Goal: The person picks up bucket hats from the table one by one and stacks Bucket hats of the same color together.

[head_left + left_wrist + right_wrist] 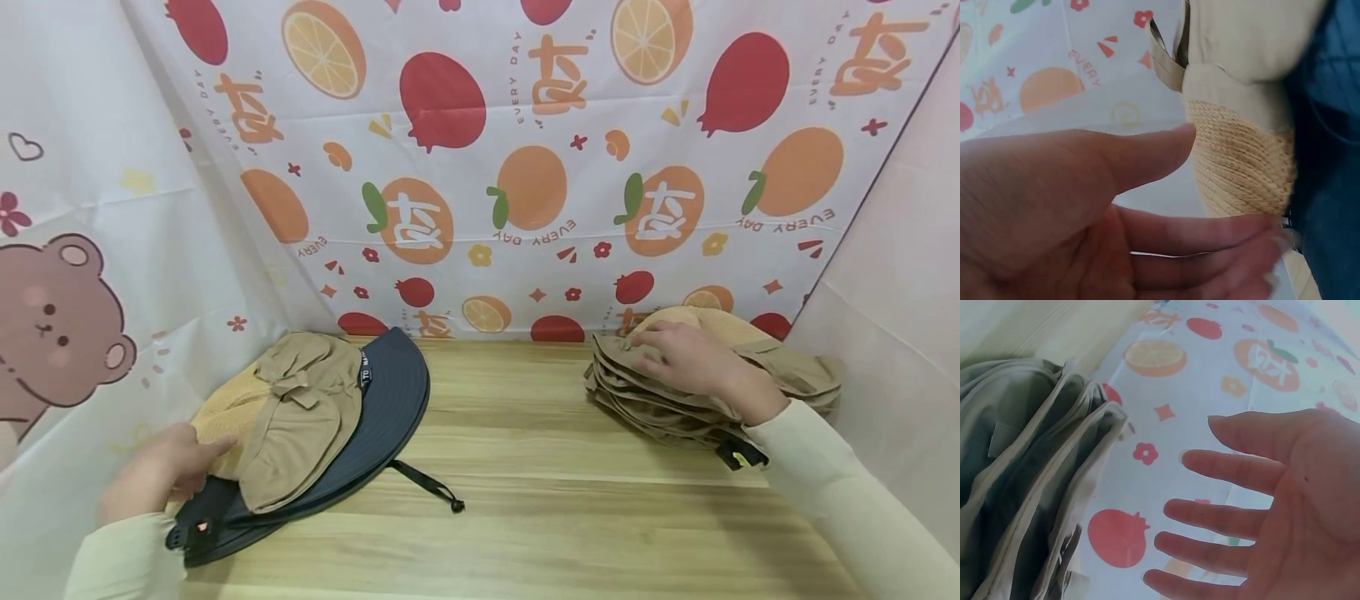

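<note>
At the left of the table, a khaki sun hat [307, 442] with a woven straw-coloured section [1241, 156] lies over navy hat brims [401, 392]. My left hand [168, 462] is at the straw-coloured side, thumb and fingers extended and apart; whether the fingertips touch it, I cannot tell. On the right is a stack of folded khaki hats [637, 404], its layered edges [1035, 487] visible in the right wrist view. Over the stack is my right hand [693, 358], which in its wrist view has fingers spread and holds nothing.
A black cord [423, 483] with a toggle trails from the navy brim onto the wooden table [525, 517]. Behind stands a fruit-print cloth [480, 208]; a bear-print cloth [187, 275] hangs at left and a pale cloth [892, 333] at right.
</note>
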Demonstrator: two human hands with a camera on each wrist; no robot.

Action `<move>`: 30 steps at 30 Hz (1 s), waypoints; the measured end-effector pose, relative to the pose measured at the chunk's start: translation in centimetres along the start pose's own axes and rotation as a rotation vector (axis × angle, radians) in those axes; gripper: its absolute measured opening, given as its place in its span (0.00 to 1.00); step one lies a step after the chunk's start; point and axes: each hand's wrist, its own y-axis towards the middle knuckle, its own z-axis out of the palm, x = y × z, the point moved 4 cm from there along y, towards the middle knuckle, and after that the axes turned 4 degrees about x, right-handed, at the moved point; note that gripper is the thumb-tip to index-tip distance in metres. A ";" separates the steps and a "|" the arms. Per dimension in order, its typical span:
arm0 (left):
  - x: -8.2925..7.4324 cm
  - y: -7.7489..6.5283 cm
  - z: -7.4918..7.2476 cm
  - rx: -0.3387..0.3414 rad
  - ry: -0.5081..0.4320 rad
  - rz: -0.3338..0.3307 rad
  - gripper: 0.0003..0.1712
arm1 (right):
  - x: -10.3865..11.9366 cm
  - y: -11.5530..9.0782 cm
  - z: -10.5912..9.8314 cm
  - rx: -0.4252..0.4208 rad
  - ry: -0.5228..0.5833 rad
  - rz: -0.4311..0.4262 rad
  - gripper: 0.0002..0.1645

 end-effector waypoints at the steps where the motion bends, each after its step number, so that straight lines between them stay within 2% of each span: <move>1: 0.1 0.0 0.1 0.012 0.000 -0.012 0.30 | 0.2 0.0 0.0 -0.002 0.000 -0.001 0.16; 5: 0.3 0.2 0.4 0.035 -0.026 -0.036 0.33 | 0.6 -0.1 -0.1 0.003 -0.002 0.009 0.16; 8: 0.6 0.2 0.4 0.023 -0.068 -0.048 0.34 | 0.9 -0.2 -0.1 0.015 -0.007 0.022 0.17; 14: 1.0 0.1 0.2 0.020 -0.091 -0.062 0.34 | 1.3 -0.3 0.2 0.027 -0.011 0.033 0.17; 19: 0.5 0.1 0.3 0.057 -0.057 -0.048 0.39 | 1.9 -0.3 0.5 -0.002 -0.026 -0.008 0.16; 23: 0.2 0.2 0.2 0.056 -0.014 -0.040 0.43 | 2.7 -0.3 0.8 -0.019 -0.011 -0.046 0.16; 26: -0.1 0.4 0.2 0.053 -0.008 -0.024 0.43 | 3.0 -0.5 1.1 -0.019 -0.002 -0.051 0.16; 30: -0.2 0.5 0.6 0.101 -0.034 -0.025 0.40 | 3.4 -0.6 1.6 0.002 0.008 -0.040 0.16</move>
